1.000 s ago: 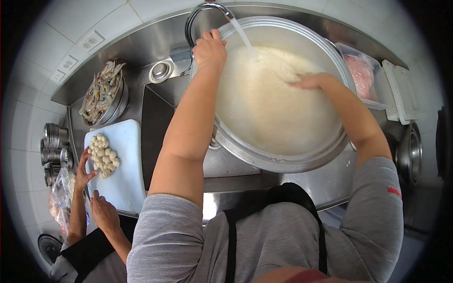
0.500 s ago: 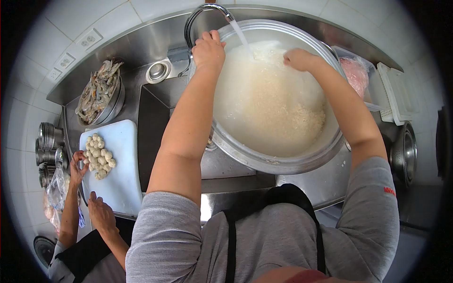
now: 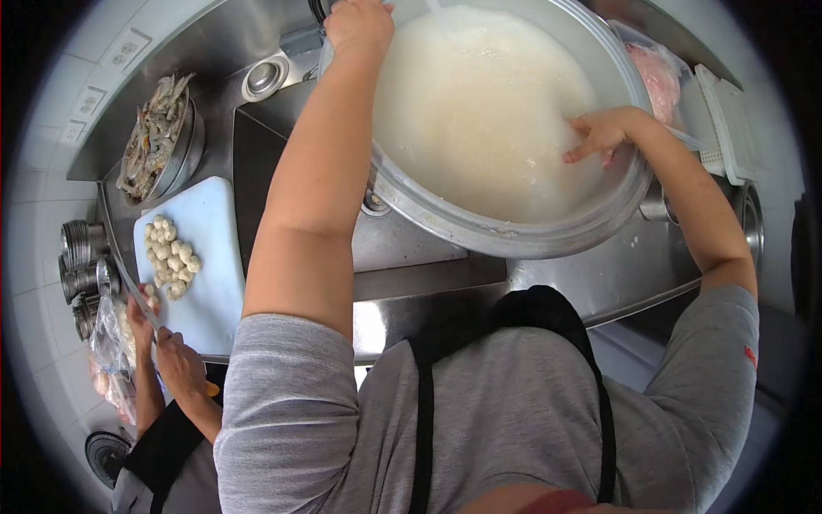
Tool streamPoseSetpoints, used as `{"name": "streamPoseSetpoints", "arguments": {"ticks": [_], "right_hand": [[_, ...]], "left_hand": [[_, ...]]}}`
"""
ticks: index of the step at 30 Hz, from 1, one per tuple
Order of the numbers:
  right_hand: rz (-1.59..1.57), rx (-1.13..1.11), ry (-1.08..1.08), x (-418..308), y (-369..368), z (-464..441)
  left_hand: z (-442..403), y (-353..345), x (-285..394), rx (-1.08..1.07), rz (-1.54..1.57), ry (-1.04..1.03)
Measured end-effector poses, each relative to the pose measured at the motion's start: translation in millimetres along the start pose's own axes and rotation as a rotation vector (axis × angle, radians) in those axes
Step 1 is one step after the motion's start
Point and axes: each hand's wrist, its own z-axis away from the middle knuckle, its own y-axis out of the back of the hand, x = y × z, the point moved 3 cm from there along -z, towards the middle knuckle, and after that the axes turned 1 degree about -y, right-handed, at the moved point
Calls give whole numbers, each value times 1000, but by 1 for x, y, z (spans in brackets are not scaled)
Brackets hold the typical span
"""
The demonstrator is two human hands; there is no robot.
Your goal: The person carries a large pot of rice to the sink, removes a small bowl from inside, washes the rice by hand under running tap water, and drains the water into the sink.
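A large metal basin (image 3: 479,238) of rice in milky water (image 3: 479,111) sits tilted over the sink. My left hand (image 3: 360,27) is closed on its far left rim. At the right side of the basin my right hand (image 3: 598,137) is open, its fingers spread and partly in the water. The rice grains are mostly hidden by the cloudy water. A thin stream of water (image 3: 435,7) enters at the top edge of the view; the faucet's spout is out of frame.
At left, a co-worker's hands (image 3: 178,364) are beside a white cutting board (image 3: 218,257) with several pale balls (image 3: 171,253). A bowl of shrimp (image 3: 158,141) stands behind it. Bagged pink meat (image 3: 655,81) and a white plastic basket (image 3: 728,120) stand at right.
My right hand has moved from the far part of the basin toward its near right side, its fingers spreading. The water looks more evenly cloudy. The view has shifted; the co-worker's hands have drawn nearer each other.
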Motion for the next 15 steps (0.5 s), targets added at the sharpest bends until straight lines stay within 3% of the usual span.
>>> {"name": "streamPoseSetpoints", "arguments": {"ticks": [2, 4, 5, 7, 8, 10, 11, 15], "right_hand": [[-75, -119, 107, -10, -23, 3], [306, 12, 442, -31, -49, -2], [303, 7, 443, -35, -60, -15], [442, 125, 993, -62, -81, -21], [443, 122, 993, -74, -83, -24], [683, 106, 539, -106, -84, -27], [684, 103, 546, -113, -82, -32], [709, 459, 357, -116, -42, -74]], "left_hand": [[0, 0, 1, -11, -4, -1], [0, -1, -1, -21, -10, 4], [0, -2, -1, -10, -8, 2], [1, -2, 0, -3, -4, -2], [0, -2, 1, -6, -3, -1], [1, -1, 0, -15, -9, 4], [1, 0, 0, -14, -6, 1], [-1, -9, -2, 24, -18, -11]]}}
